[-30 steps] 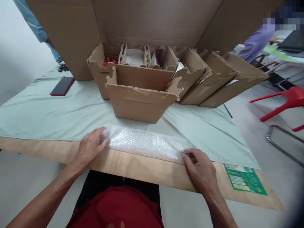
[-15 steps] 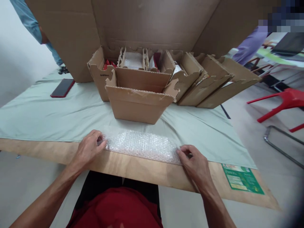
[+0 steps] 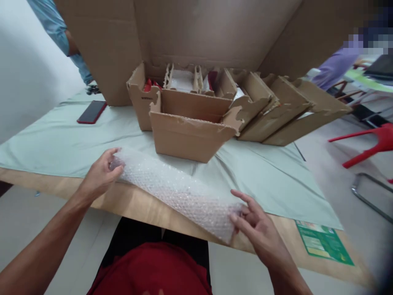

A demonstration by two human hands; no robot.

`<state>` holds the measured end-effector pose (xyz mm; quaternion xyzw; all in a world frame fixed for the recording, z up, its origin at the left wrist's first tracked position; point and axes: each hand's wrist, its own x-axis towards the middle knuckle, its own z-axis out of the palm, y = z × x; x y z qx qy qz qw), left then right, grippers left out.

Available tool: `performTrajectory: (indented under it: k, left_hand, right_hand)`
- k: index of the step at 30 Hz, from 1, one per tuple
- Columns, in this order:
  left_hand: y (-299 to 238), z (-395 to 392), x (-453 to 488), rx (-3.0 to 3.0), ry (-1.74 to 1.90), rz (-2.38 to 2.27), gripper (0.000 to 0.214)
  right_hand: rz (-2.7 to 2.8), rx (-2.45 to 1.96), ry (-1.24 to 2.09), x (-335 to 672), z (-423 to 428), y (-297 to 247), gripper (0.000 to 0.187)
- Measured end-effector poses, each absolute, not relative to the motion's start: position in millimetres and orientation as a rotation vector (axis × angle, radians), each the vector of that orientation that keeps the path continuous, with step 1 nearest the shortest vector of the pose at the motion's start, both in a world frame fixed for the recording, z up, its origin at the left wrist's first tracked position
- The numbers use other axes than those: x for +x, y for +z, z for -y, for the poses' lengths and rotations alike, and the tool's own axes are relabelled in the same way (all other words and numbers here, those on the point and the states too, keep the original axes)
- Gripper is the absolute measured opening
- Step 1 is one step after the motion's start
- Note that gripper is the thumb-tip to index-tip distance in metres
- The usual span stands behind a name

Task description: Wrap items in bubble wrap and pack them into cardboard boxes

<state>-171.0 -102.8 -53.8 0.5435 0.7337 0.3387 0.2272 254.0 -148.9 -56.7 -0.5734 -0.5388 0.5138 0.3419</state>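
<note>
Left hand: the person's left hand (image 3: 103,171) is closed in a pinch—thumb on the near side—over the left end of a long, clear bubble-wrap strip (image 3: 173,186).
Right hand: the person's right hand (image 3: 256,225) holds the strip's other end with the thumb, while the index finger sticks out clear of the plastic.
Bubble-wrap strip: stretched between the two hands, in front of the person, to the right of the left hand and to the left of the right hand.
Long axis: slantwise, from far left to near right—the left end lies deeper over the table, the right end closer to the body.
Under the strip: a pale green cloth (image 3: 49,149) behind, a bare plywood table edge (image 3: 132,200) in front; whether the right end touches the wood or is lifted, I cannot tell.
Open brown cardboard box (image 3: 187,137): just beyond the middle of the strip, apart from it, with its long side facing the person and its top open.
Box and hands: it stands between the hands from side to side and farther off than both.
Green printed sheet (image 3: 325,243): on the plywood, beyond the right hand to the right.
</note>
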Motion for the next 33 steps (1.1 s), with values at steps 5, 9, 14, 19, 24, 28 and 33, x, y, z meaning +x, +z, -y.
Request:
performTrajectory:
  k: [5, 9, 14, 19, 24, 28, 33]
  left_hand:
    - [-36, 44, -198, 1.814, 0.694, -2.171, 0.067]
    - [-32, -7, -194, 1.973, 0.587, -2.282, 0.065]
    - [-51, 15, -167, 2.170, 0.751, -2.167, 0.058]
    - [-69, 112, -145, 2.167, 0.875, -1.504, 0.024]
    - [-78, 157, -150, 1.684, 0.919, -1.299, 0.046]
    - [-86, 157, -159, 1.346, 1.073, -1.246, 0.073]
    - [-98, 150, -146, 1.275, 1.208, -1.654, 0.070]
  right_hand:
    - [1.661, -1.338, 1.484, 190, 179, -79, 0.069]
    - [1.814, -1.231, 1.493, 134, 183, -87, 0.058]
    - [1.836, -1.148, 1.577, 108, 172, -88, 0.035]
    - [1.669, -1.174, 1.899, 120, 166, -84, 0.033]
    - [1.575, -0.970, 2.005, 112, 135, -55, 0.039]
    - [1.333, -0.846, 1.971, 77, 87, -39, 0.045]
    - [1.258, -0.917, 2.136, 36, 42, -54, 0.048]
